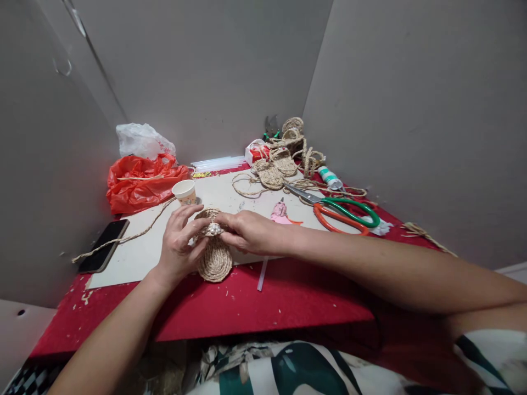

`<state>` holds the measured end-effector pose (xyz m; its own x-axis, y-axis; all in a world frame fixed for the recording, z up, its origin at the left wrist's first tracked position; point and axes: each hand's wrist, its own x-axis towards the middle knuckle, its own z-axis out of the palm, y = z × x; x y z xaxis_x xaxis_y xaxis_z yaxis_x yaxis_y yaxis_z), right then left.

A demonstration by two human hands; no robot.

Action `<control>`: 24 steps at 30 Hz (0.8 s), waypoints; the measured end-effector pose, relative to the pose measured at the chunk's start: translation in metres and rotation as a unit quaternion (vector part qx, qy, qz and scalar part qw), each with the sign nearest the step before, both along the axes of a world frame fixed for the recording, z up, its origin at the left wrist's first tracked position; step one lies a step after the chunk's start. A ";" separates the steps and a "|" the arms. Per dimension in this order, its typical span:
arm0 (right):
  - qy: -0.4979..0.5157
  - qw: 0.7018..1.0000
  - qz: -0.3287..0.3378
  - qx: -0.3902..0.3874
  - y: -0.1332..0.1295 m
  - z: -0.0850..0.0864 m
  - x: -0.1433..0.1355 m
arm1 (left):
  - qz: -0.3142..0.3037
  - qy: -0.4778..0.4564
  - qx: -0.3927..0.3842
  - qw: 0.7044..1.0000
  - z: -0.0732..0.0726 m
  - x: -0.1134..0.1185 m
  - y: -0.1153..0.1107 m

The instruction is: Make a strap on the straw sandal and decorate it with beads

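A small woven straw slipper [215,260] lies at the front edge of the pale board, its coiled sole towards me. White pearl beads [214,228] sit in a cluster on its strap. My left hand [181,238] has its fingers curled round the slipper's left side. From the right, my right hand [247,230] pinches the strap beside the beads, thumb and forefinger closed; the fingertips partly cover it. A pink glue gun [280,210] lies right of my right hand, with a clear glue stick [262,274] poking out below the wrist.
Green-and-orange-handled scissors [346,211] lie to the right. Finished straw slippers [269,173] and rope are heaped at the back. A paper cup [185,192], red plastic bag [144,184] and phone [102,247] stand or lie left on the red table [267,312]. Grey walls enclose it.
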<state>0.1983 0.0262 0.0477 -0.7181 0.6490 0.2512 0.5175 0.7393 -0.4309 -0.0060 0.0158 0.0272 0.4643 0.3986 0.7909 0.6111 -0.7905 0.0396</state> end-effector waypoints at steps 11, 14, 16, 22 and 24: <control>0.021 1.000 0.006 -0.015 0.004 -0.001 0.003 | -0.016 -0.062 -0.092 0.994 -0.004 0.005 -0.003; 0.045 0.999 -0.011 -0.014 0.003 0.003 0.009 | -0.006 -0.087 -0.120 0.989 -0.005 0.003 0.000; 0.048 0.998 -0.034 -0.019 0.000 0.008 0.018 | 0.005 -0.113 -0.140 0.984 -0.007 0.001 0.004; -0.084 0.978 -0.191 0.007 -0.013 0.007 0.079 | 0.007 -0.211 -0.228 0.950 -0.012 -0.007 0.014; -0.161 0.950 -0.265 0.032 -0.016 -0.002 0.101 | 0.001 -0.234 -0.254 0.938 -0.011 -0.008 0.017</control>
